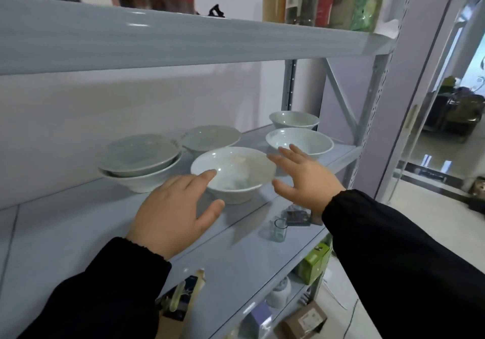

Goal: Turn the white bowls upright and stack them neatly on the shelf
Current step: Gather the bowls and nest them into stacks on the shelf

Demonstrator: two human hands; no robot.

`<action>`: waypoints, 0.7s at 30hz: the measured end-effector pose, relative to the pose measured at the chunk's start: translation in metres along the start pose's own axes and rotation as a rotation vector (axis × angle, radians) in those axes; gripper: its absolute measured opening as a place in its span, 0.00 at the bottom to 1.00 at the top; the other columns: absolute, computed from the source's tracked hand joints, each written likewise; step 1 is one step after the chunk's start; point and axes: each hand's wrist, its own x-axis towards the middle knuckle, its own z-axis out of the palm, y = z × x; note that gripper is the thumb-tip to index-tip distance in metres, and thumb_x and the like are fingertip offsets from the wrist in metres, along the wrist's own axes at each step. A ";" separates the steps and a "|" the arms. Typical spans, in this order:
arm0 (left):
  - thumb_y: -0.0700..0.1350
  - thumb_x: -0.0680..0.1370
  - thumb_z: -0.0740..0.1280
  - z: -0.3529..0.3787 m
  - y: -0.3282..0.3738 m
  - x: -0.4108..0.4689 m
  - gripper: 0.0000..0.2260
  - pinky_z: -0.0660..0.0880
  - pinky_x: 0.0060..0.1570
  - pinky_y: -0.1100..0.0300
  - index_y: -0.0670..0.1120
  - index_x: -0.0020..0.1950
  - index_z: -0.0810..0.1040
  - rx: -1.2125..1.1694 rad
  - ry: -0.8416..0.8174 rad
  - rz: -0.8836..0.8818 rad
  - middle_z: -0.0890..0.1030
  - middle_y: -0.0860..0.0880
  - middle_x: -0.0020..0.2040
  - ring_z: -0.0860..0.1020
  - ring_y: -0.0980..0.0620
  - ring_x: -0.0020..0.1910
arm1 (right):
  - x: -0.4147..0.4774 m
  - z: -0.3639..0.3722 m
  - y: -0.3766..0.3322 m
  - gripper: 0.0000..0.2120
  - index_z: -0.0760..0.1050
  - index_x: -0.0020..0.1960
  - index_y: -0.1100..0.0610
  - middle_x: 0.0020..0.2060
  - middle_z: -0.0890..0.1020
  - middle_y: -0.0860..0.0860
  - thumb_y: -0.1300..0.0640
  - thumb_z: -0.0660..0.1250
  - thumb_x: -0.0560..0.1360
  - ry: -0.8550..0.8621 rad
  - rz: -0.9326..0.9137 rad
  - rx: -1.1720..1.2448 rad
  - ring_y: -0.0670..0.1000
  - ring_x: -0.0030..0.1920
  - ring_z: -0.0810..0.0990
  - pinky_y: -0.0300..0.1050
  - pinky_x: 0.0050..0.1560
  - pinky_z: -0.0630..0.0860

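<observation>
Several white bowls stand upright on the grey shelf [78, 223]. A stack of two bowls [140, 164] sits at the left. Behind the middle is one bowl [210, 138]. At the right stand a nearer bowl [307, 139] and a farther bowl [294, 119]. The front bowl [236, 165] is between my hands. My left hand [178, 207] is spread open at its left rim, fingertips touching or just over it. My right hand [301, 181] is open just right of the bowl, fingers straight, holding nothing.
A small clear glass [279, 229] and a dark box [298, 216] stand near the shelf's front edge, under my right wrist. The upper shelf [183, 39] hangs low overhead with boxes and packets. Lower shelves hold boxes. A doorway opens at the right.
</observation>
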 end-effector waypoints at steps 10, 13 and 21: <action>0.65 0.77 0.52 0.019 0.044 0.025 0.30 0.71 0.59 0.55 0.53 0.75 0.68 0.084 0.027 -0.120 0.78 0.52 0.64 0.74 0.49 0.62 | 0.057 -0.002 0.092 0.32 0.56 0.79 0.45 0.79 0.58 0.51 0.39 0.58 0.78 -0.136 0.010 -0.048 0.54 0.80 0.49 0.52 0.78 0.52; 0.65 0.77 0.52 0.018 0.047 0.028 0.29 0.71 0.59 0.55 0.54 0.75 0.67 0.114 0.025 -0.141 0.78 0.53 0.65 0.74 0.50 0.63 | 0.067 0.002 0.097 0.33 0.56 0.79 0.46 0.79 0.58 0.50 0.39 0.59 0.78 -0.169 0.011 -0.067 0.54 0.80 0.50 0.52 0.77 0.51; 0.65 0.77 0.53 0.018 0.028 0.029 0.29 0.71 0.58 0.55 0.54 0.76 0.66 0.133 -0.005 -0.140 0.77 0.53 0.66 0.73 0.51 0.64 | 0.089 0.022 0.100 0.06 0.73 0.50 0.53 0.44 0.81 0.54 0.55 0.58 0.79 -0.193 0.107 -0.206 0.58 0.45 0.77 0.48 0.42 0.73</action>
